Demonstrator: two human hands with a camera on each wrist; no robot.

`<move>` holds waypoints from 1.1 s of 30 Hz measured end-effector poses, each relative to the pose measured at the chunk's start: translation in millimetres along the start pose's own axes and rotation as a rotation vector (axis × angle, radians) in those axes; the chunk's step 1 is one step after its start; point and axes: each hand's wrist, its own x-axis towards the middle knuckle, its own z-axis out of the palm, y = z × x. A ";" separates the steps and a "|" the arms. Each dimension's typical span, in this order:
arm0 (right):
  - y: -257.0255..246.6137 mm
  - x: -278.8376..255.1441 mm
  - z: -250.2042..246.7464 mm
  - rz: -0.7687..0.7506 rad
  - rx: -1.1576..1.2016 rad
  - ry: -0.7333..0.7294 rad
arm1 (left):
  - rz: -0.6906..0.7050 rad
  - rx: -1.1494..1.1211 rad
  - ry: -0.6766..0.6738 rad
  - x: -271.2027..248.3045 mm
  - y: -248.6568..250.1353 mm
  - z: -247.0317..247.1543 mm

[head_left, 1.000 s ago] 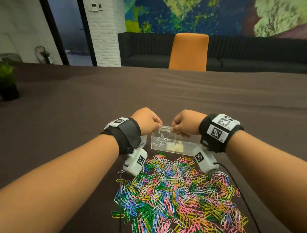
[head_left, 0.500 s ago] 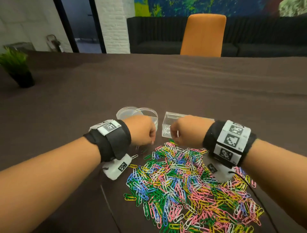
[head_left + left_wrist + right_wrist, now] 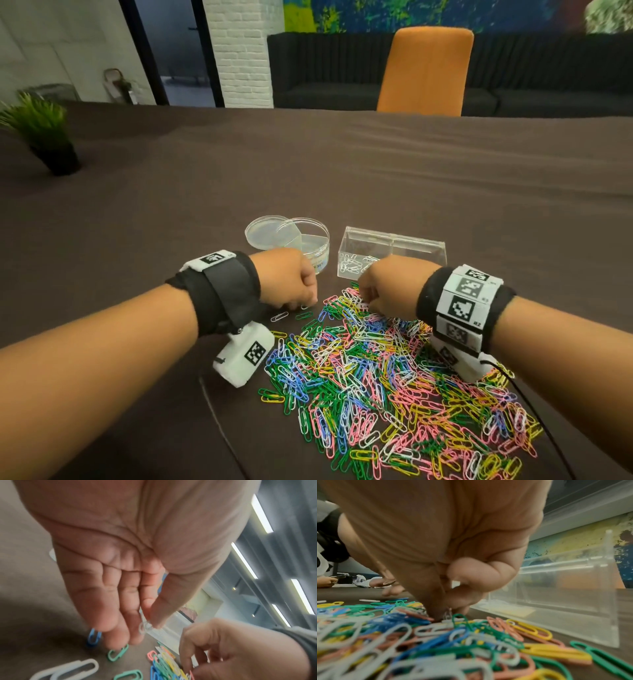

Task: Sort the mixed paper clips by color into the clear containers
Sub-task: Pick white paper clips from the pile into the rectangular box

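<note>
Both hands pinching, left hand (image 3: 120,574) apparently a white clip (image 3: 145,626), right hand (image 3: 453,574) another.

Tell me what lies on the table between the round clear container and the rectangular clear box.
Nothing: in the head view only bare brown tablecloth shows between the round container and the rectangular box; they stand apart.

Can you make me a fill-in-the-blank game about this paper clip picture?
1. The clips already in the rectangular clear box are ____.
2. The round container sits to the ____ of the box.
3. The chair behind the table is ____.

Missing words: white; left; orange
</note>
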 end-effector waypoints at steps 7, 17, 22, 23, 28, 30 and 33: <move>6.3 -3.2 -3.8 -0.070 0.101 0.099 | -0.101 -0.406 -0.009 -15.0 -29.9 -7.4; 30.2 -13.1 -4.5 0.030 1.223 0.086 | -0.056 0.281 0.091 -29.5 -30.4 11.1; 32.2 -9.6 -5.3 0.064 1.538 -0.033 | -0.053 0.286 0.025 -28.3 -28.0 5.8; 31.8 -8.7 -6.3 0.101 1.598 -0.042 | -0.068 0.156 0.005 -27.5 -26.7 3.3; 32.2 -8.1 -14.2 0.088 2.039 -0.220 | -0.067 -0.934 0.043 -18.0 -15.3 -1.8; 29.4 -6.2 -13.8 0.158 1.955 -0.219 | -0.035 -1.068 0.046 -12.3 -4.6 0.0; 23.9 -5.1 -9.1 0.289 1.402 -0.021 | 0.006 -1.071 0.020 -1.9 15.9 2.0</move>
